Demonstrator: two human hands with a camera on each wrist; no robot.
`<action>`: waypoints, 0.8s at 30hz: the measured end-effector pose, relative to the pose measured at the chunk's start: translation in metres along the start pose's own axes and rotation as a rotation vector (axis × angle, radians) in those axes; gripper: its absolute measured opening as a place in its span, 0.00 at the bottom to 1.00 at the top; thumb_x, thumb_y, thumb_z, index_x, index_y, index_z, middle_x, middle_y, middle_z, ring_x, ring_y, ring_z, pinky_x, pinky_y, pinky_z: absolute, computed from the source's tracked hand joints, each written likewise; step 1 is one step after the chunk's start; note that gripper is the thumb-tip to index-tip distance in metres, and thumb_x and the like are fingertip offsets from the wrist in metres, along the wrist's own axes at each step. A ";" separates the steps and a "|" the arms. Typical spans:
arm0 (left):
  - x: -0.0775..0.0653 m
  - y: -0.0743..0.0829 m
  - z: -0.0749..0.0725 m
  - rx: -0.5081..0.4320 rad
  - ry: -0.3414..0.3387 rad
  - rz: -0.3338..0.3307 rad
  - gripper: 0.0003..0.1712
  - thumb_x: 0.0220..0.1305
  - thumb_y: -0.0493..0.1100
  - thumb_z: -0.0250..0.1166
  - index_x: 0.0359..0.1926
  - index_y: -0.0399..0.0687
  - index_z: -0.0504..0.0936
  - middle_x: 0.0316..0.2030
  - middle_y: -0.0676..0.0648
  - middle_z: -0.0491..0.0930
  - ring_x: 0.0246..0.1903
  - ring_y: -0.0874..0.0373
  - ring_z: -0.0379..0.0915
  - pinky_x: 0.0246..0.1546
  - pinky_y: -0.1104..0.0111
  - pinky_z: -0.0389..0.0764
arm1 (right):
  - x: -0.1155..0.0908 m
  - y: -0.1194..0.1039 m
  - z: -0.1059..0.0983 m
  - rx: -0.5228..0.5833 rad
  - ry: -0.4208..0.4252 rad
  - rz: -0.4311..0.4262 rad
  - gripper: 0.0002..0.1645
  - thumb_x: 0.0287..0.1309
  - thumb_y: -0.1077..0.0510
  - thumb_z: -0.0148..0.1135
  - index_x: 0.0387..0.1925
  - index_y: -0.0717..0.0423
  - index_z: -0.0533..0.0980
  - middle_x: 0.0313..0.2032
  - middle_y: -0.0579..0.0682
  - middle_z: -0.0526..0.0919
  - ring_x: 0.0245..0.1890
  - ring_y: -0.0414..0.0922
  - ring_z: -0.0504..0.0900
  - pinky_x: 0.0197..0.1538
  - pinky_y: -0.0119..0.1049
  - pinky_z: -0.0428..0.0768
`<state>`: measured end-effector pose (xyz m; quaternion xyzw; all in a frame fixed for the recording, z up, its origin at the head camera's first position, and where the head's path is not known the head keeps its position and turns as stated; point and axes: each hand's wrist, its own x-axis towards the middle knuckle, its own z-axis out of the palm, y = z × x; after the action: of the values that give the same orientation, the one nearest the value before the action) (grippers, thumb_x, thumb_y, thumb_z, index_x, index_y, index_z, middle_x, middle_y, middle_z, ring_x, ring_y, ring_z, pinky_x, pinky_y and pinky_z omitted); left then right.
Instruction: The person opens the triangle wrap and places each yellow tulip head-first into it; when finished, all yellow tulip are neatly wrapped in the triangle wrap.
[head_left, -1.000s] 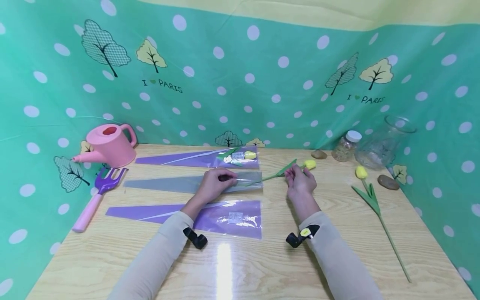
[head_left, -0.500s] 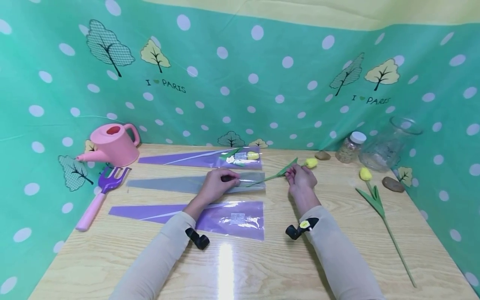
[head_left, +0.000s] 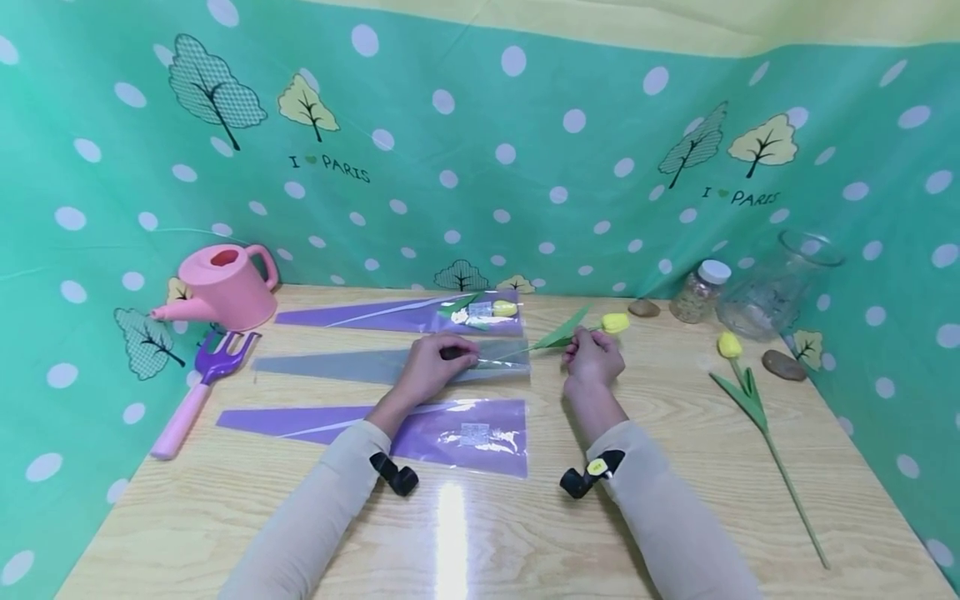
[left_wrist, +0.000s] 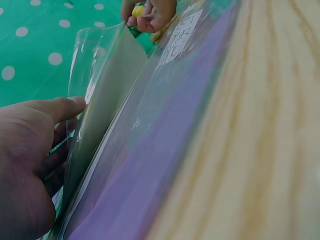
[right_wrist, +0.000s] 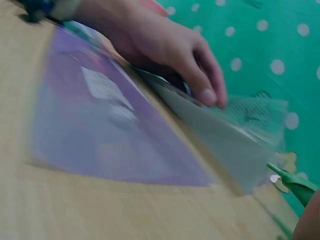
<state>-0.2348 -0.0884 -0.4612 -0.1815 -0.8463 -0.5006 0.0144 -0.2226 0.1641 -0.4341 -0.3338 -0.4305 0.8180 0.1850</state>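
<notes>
My left hand (head_left: 435, 367) pinches the middle flower sleeve (head_left: 337, 367), grey-backed with a clear front. Thumb and fingers hold the sleeve's clear film (left_wrist: 82, 75) in the left wrist view, and its mouth is raised. With my right hand (head_left: 594, 358) I hold a yellow artificial tulip (head_left: 615, 322) by the stem just below its flower. The tulip's stem runs left into the sleeve's wide end, while its green leaves (head_left: 558, 333) lie outside, between mouth and hand. The stem's lower end is hidden by my left hand and the sleeve.
Behind lies a purple sleeve (head_left: 375, 317) containing a tulip; another purple sleeve (head_left: 480, 454) lies in front. A loose tulip (head_left: 765, 429), stones (head_left: 783, 365), a jar (head_left: 699, 292) and a glass vase (head_left: 757, 304) are right. Left are a pink watering can (head_left: 228, 287) and garden fork (head_left: 202, 383).
My right hand has shifted slightly left, carrying the tulip, and its leaves are nearer the sleeve's mouth. My left hand has stayed at the grey sleeve.
</notes>
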 end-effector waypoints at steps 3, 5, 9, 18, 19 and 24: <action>0.001 0.002 0.000 -0.003 0.014 -0.002 0.12 0.61 0.42 0.76 0.46 0.50 0.91 0.47 0.47 0.89 0.53 0.49 0.83 0.62 0.55 0.79 | -0.010 0.006 0.000 -0.012 -0.008 0.025 0.16 0.63 0.66 0.68 0.32 0.50 0.67 0.21 0.46 0.78 0.18 0.38 0.74 0.22 0.29 0.73; 0.001 0.003 0.000 -0.004 0.023 0.002 0.12 0.61 0.41 0.76 0.46 0.49 0.91 0.48 0.46 0.88 0.54 0.49 0.82 0.63 0.55 0.78 | -0.017 0.010 0.000 -0.016 -0.011 0.038 0.16 0.63 0.65 0.69 0.32 0.51 0.68 0.21 0.46 0.78 0.19 0.38 0.74 0.22 0.29 0.73; 0.001 0.003 0.000 -0.008 0.042 0.015 0.13 0.60 0.41 0.77 0.46 0.48 0.91 0.49 0.46 0.88 0.55 0.48 0.82 0.64 0.54 0.77 | -0.030 0.017 0.000 -0.016 -0.019 0.054 0.14 0.63 0.64 0.69 0.35 0.52 0.70 0.24 0.47 0.79 0.20 0.38 0.74 0.23 0.29 0.73; 0.000 0.003 0.002 0.001 0.055 0.015 0.13 0.60 0.43 0.77 0.46 0.51 0.91 0.50 0.48 0.88 0.52 0.51 0.82 0.54 0.60 0.81 | -0.046 0.029 0.003 -0.057 -0.035 0.057 0.11 0.63 0.61 0.71 0.34 0.54 0.74 0.27 0.48 0.81 0.21 0.38 0.74 0.25 0.29 0.75; 0.000 0.002 0.002 0.004 0.055 0.015 0.13 0.60 0.43 0.77 0.46 0.51 0.91 0.50 0.48 0.88 0.51 0.51 0.82 0.53 0.60 0.81 | -0.047 0.030 0.003 -0.056 -0.034 0.062 0.10 0.63 0.61 0.71 0.34 0.54 0.74 0.28 0.48 0.81 0.21 0.38 0.74 0.25 0.29 0.75; -0.001 0.003 0.001 0.020 0.048 0.019 0.12 0.60 0.43 0.77 0.46 0.50 0.91 0.49 0.47 0.88 0.51 0.50 0.82 0.53 0.59 0.81 | -0.049 0.029 -0.002 -0.081 -0.055 0.067 0.09 0.64 0.62 0.69 0.35 0.54 0.74 0.29 0.50 0.81 0.22 0.38 0.74 0.25 0.29 0.75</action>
<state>-0.2331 -0.0862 -0.4598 -0.1775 -0.8489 -0.4962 0.0411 -0.1871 0.1199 -0.4397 -0.3328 -0.4569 0.8143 0.1320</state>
